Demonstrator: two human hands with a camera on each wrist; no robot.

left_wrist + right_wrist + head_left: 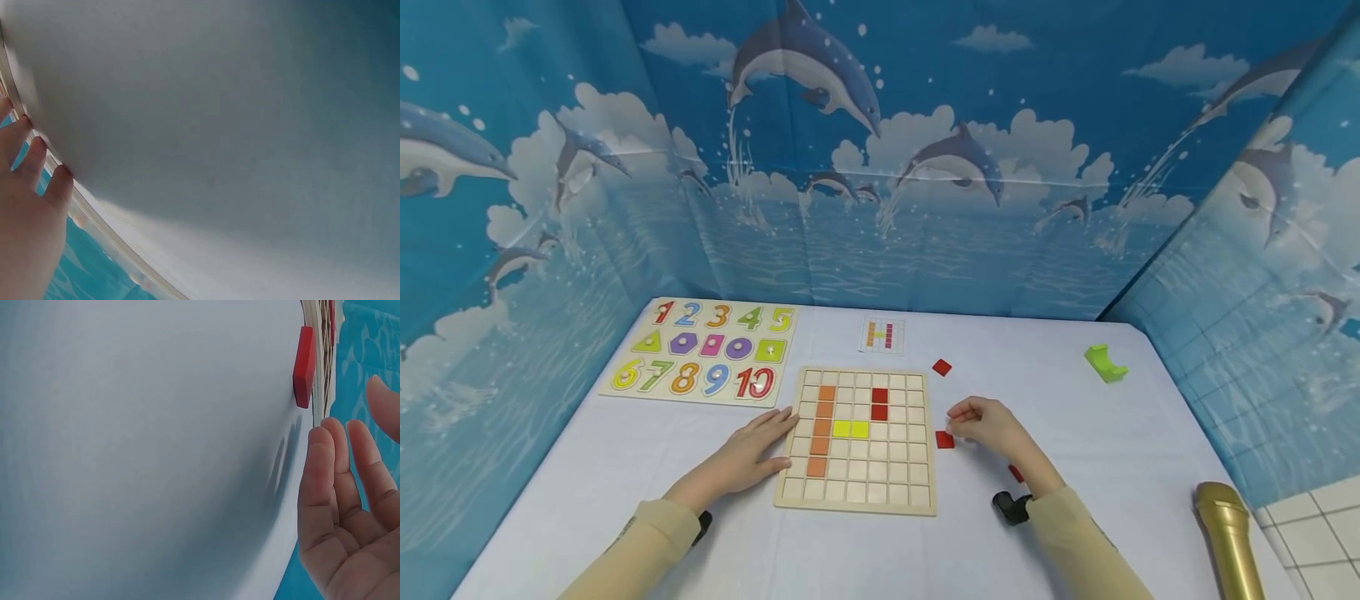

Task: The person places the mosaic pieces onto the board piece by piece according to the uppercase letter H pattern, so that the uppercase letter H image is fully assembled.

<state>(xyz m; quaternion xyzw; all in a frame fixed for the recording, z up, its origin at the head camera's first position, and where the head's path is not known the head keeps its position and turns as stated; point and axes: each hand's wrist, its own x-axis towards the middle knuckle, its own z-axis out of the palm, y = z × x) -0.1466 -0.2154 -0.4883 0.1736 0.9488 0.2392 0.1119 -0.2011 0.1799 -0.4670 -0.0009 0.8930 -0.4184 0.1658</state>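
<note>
A wooden grid board (pixel 857 492) lies flat on the table, with an orange column of tiles (pixel 822 429), two yellow tiles (pixel 851 429) and two dark red tiles (pixel 879 404) in its cells. My left hand (pixel 748 454) rests its extended fingers and thumb against the board's left edge; the left wrist view shows those fingertips (pixel 60 178) touching the rim. Just right of the board, my right hand (pixel 988 427) hovers by a loose red tile (pixel 944 440). In the right wrist view its thumb stands apart from the loosely bent fingers (pixel 322 469), nothing between them, and a red tile (pixel 304 367) lies beyond.
Another red tile (pixel 942 367) lies farther back, and one (pixel 1016 473) sits beside my right forearm. A pattern card (pixel 882 335) is behind the board. A number-and-shape puzzle (pixel 700 354) lies at back left, a green curved block (pixel 1105 364) at back right, a gold microphone (pixel 1228 542) at front right.
</note>
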